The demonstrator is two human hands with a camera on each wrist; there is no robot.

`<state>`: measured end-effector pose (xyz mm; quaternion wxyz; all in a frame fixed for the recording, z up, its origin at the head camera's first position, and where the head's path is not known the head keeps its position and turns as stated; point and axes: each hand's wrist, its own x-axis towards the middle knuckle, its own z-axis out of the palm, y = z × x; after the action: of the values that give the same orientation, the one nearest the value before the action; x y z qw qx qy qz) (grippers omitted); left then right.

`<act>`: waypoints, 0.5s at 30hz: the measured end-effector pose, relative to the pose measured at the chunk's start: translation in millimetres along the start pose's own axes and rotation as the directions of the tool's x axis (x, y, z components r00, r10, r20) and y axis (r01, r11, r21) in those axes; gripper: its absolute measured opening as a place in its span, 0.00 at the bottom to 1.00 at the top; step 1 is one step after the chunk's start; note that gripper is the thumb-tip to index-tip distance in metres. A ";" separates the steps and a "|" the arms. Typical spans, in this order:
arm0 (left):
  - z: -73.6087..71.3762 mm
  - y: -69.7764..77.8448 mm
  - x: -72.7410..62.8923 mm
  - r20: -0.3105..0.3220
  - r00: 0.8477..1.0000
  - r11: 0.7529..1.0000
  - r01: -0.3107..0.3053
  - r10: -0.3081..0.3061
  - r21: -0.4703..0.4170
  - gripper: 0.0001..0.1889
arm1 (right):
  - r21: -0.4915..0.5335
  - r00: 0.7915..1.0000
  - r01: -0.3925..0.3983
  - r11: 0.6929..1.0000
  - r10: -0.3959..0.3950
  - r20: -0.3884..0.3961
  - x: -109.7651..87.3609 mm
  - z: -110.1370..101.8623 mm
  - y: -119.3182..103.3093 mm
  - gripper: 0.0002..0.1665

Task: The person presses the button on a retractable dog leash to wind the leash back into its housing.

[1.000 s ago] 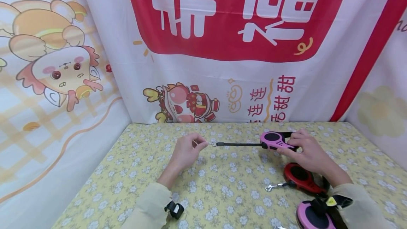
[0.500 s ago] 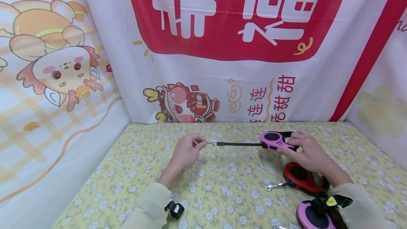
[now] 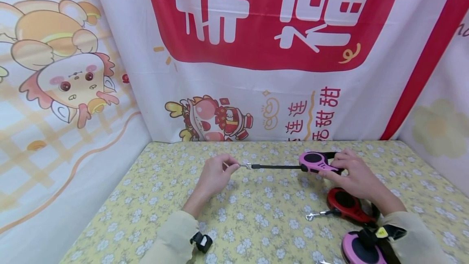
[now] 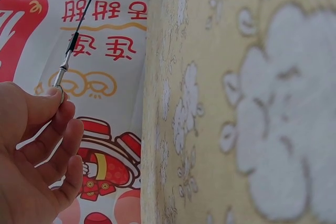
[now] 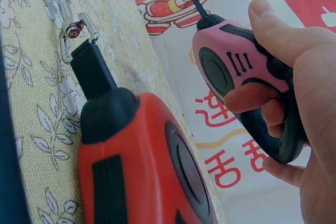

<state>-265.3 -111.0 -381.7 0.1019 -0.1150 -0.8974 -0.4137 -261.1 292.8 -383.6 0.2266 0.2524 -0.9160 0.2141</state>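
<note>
My right hand (image 3: pixel 351 174) grips the black handle loop of a pink retractable dog leash (image 3: pixel 313 161), its fingers passing through the loop in the right wrist view. From the leash's nose a black strap (image 3: pixel 278 167) runs straight and taut to the left, ending in a silver metal clip (image 3: pixel 247 166). Thumb and forefinger of my left hand (image 3: pixel 217 173) pinch the far end of that clip. In the left wrist view the clip (image 4: pixel 62 74) meets the pinched fingertips, while the other fingers curl loosely below.
A red retractable leash (image 3: pixel 346 203) lies under my right forearm, its silver clip (image 3: pixel 311 216) pointing left. Nearer me lies another pink leash (image 3: pixel 360 248), partly covered by the right sleeve and wrist strap. A printed cloth wall (image 3: pixel 278 105) stands behind the flowered table (image 3: pixel 256 223).
Both hands hold nearly still. The clip and strap end shift very slightly between frames, and the strap stays stretched between the hands.
</note>
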 end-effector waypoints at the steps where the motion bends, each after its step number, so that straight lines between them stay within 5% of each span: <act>1: 0.0 0.0 -0.2 0.001 1.000 1.000 0.000 0.000 0.002 0.04 | 0.000 1.000 0.001 1.000 -0.001 0.002 0.0 -0.1 -0.2 0.22; 15: 0.9 1.2 -2.0 -0.002 1.000 1.000 -0.013 0.013 0.009 0.04 | 0.015 1.000 0.002 1.000 -0.002 0.016 1.3 0.7 -1.9 0.23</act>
<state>-263.1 -109.8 -382.0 0.1063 -0.1199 -0.8984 -0.4090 -261.2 290.6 -383.0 0.2178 0.2566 -0.9159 0.2187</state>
